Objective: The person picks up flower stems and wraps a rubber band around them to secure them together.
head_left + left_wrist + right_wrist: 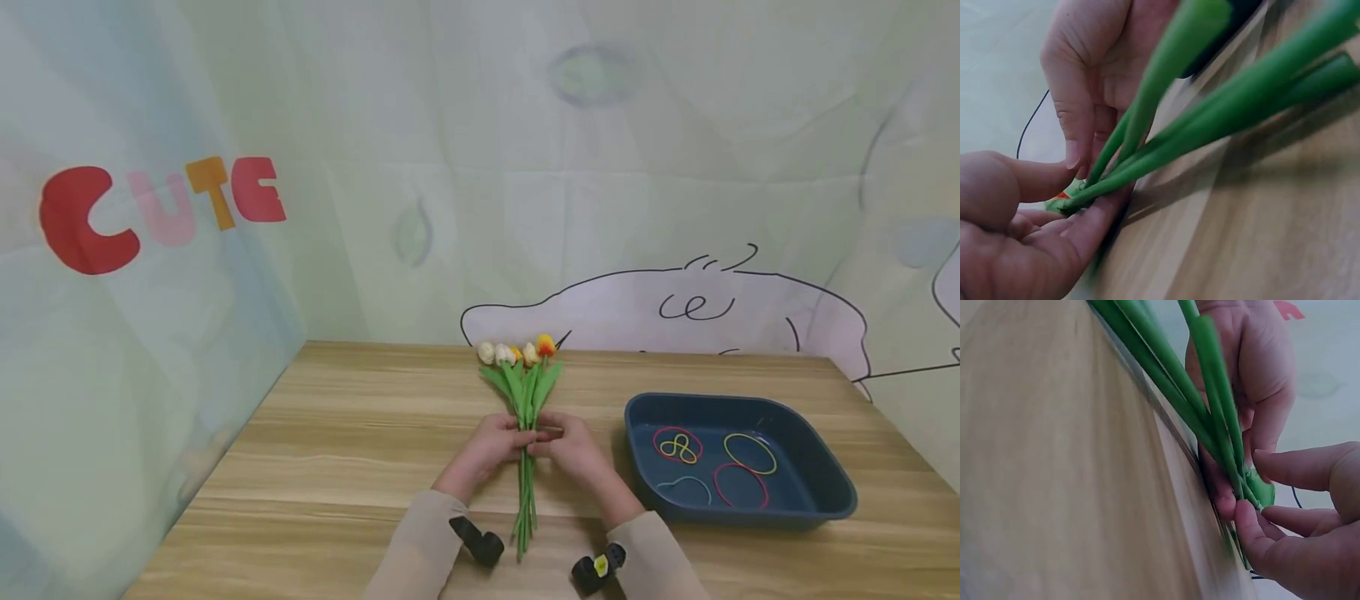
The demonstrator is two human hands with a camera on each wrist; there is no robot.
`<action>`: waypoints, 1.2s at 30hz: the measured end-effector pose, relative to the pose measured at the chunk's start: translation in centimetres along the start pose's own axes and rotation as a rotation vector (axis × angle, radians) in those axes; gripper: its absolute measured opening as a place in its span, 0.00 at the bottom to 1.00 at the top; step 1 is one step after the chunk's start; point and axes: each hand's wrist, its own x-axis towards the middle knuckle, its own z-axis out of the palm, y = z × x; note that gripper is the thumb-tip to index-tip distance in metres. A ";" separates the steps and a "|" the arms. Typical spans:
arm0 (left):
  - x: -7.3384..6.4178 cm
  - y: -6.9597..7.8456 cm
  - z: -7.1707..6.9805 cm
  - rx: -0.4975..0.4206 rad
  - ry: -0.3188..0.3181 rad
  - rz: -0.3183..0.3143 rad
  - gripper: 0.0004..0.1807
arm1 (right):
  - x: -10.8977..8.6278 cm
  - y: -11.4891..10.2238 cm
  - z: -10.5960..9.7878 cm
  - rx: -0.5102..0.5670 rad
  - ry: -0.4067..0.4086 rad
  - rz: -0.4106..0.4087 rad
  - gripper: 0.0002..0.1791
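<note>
A bunch of artificial tulips (529,392) with white, yellow and orange heads lies over the table, blooms toward the back wall. My left hand (491,446) holds the green stems from the left, its fingers under them in the left wrist view. From the right, my right hand (573,448) pinches the same stems, close to the left fingertips. Below the hands the stem ends (525,521) spread apart toward me. Close up, the stems (1166,150) cross between the thumbs and fingers of both hands. Whether a band circles the stems is hidden by the fingers.
To the right stands a dark blue tray (750,512) holding several loose elastic bands, among them a red band (741,506) and a yellow band (772,458). The wooden table (337,442) meets a printed cloth backdrop (360,250) at its back and left edges.
</note>
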 end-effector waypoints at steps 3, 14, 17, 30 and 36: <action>0.0 -0.2 -0.1 -0.006 -0.025 -0.019 0.16 | -0.2 0.0 0.2 -0.024 -0.009 -0.007 0.31; -0.3 -0.2 -0.2 -0.031 -0.006 -0.088 0.12 | -0.7 -0.2 0.8 -0.029 -0.047 -0.053 0.33; -0.5 0.0 -0.3 -0.053 -0.012 -0.086 0.12 | -0.9 -0.5 0.7 -0.036 -0.051 -0.061 0.33; -1.4 3.0 0.2 -0.217 0.011 0.046 0.11 | -2.6 -3.9 -1.1 -0.095 0.035 -0.284 0.30; -2.4 4.7 0.5 -0.295 0.020 0.155 0.13 | -4.1 -5.3 -2.0 -0.052 0.020 -0.362 0.34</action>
